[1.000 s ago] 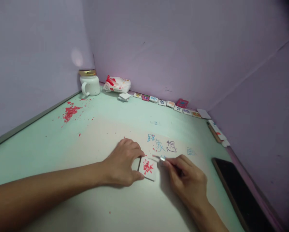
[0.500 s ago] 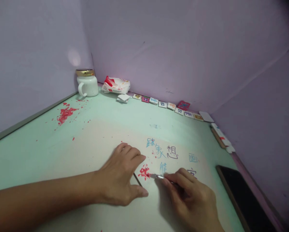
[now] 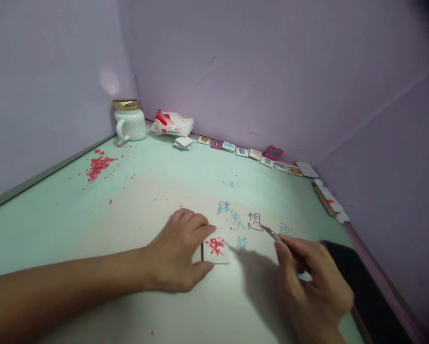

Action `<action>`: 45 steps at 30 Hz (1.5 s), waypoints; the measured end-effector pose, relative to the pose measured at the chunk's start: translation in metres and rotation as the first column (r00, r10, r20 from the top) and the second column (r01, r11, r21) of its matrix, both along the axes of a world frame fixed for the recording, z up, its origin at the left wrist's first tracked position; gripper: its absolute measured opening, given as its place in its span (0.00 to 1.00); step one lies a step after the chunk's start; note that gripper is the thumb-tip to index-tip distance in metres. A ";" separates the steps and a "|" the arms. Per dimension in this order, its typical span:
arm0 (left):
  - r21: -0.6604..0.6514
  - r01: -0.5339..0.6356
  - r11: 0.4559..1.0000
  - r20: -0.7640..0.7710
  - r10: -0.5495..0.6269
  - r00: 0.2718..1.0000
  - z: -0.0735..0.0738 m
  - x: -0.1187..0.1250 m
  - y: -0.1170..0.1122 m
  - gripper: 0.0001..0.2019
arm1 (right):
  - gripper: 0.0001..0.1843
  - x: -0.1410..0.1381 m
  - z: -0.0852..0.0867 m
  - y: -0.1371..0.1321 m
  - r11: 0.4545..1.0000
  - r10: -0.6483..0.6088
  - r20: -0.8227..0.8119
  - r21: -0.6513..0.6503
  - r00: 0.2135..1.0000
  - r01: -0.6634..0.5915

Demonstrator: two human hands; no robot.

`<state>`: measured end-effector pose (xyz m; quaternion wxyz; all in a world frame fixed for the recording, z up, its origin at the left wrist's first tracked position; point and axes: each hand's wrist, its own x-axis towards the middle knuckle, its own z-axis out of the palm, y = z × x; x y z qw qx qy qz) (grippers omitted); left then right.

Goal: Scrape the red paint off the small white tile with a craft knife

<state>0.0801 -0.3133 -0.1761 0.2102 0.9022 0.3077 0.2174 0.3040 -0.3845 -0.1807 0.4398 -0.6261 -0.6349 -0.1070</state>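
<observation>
Just past the tile our left hand [image 3: 178, 253] pins down, we read hand-drawn characters on the tabletop [image 3: 164, 191]: 路, 象 and 想 in a row, 能 below them, 国 beside our right hand's [image 3: 313, 282] tool tip. Small tiles along the far wall are unreadable.

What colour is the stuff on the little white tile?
Red, on the white tile held by the left hand, in the head view.

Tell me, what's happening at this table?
A person's left hand pins a small white tile bearing red material to the pale green table. The right hand holds a thin metal-tipped tool, its tip off the tile, near coloured characters on the tabletop. Red scraps lie near a white mug.
</observation>
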 end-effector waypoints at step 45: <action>0.008 0.061 0.998 -0.006 -0.061 0.998 -0.001 0.000 0.006 0.17 | 0.17 -0.021 -0.009 0.000 0.969 0.092 0.284 -0.247 0.954 -0.019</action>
